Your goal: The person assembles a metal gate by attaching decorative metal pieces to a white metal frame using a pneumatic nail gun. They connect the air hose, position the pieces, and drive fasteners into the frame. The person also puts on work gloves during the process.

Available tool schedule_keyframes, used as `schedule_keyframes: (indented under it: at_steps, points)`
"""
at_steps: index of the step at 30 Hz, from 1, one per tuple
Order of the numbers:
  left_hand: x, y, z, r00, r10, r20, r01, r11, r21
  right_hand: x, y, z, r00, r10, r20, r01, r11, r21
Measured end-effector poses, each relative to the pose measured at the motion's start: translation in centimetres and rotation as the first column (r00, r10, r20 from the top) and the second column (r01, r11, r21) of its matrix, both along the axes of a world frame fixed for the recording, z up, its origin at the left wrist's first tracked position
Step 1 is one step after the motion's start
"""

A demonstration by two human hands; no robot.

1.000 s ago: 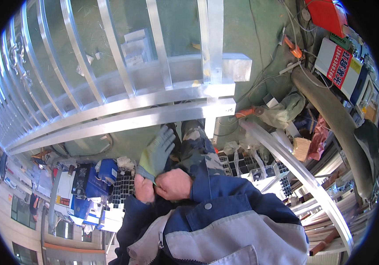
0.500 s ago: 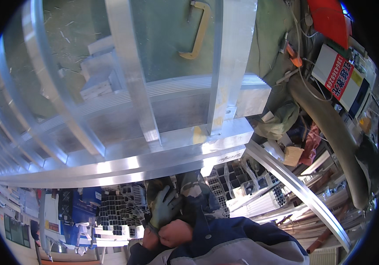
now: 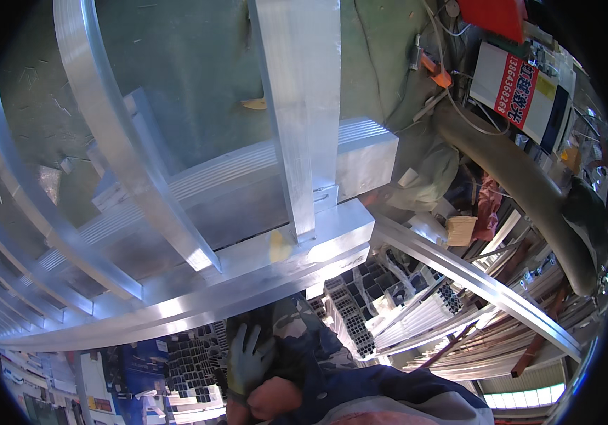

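Note:
My left hand (image 3: pixel 249 360) wears a pale grey-green work glove (image 3: pixel 246 372), its fingers stretched out and spread in front of my body. Bare and closed, my right hand (image 3: pixel 275 398) is at the wrist end of that glove and looks to grip its cuff; its fingertips are hidden. Just beyond my hands lies a large silvery aluminium frame (image 3: pixel 247 287), with several flat bars (image 3: pixel 291 142) running away from its near rail. Neither hand touches the frame.
A thick ribbed aluminium beam (image 3: pixel 364 159) lies under the bars on a green surface (image 3: pixel 197 92). The tip of a yellow clamp (image 3: pixel 253 104) shows behind a bar. At right are an orange-handled tool (image 3: pixel 437 73), a fat grey-green hose (image 3: pixel 523 191) and a slanting metal bar (image 3: pixel 488 294).
The view has shifted, so the frame sits further left and lower. A bar now covers most of the clamp. The gloved fingers are spread wider, and my right hand stays at the cuff.

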State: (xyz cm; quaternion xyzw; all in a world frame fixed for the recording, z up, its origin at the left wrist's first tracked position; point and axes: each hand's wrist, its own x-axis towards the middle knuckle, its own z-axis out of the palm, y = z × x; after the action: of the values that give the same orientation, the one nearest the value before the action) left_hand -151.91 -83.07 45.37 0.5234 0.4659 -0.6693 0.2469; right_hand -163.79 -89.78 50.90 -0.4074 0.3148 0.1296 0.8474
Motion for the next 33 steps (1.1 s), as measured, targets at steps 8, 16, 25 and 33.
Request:
schedule_keyframes:
  at_steps: [8, 16, 25, 33]
  points:
    - [0.7, 1.6, -0.1, 0.999, -0.032, 0.032, 0.038, 0.978, -0.207, 0.1, -0.4, 1.5, 0.999, 0.031, 0.018, -0.031, 0.999, 0.015]
    - [0.6, 0.0, 0.6, 0.989, -0.01, 0.147, 0.025, 0.995, -0.101, 0.1, -1.5, 2.6, 0.953, 0.274, -0.13, -0.27, 0.962, 0.047]
    - [0.4, -1.7, 1.2, 0.978, 0.05, 0.205, -0.019, 0.989, -0.15, 0.5, -1.4, 3.4, 0.939, 0.336, -0.069, -0.341, 0.938, -0.067]
    - [1.5, -3.3, 2.0, 0.998, -0.051, 0.041, 0.062, 0.94, -0.336, 0.9, -2.9, 4.8, 0.948, 0.313, 0.056, -0.29, 0.924, -0.247]
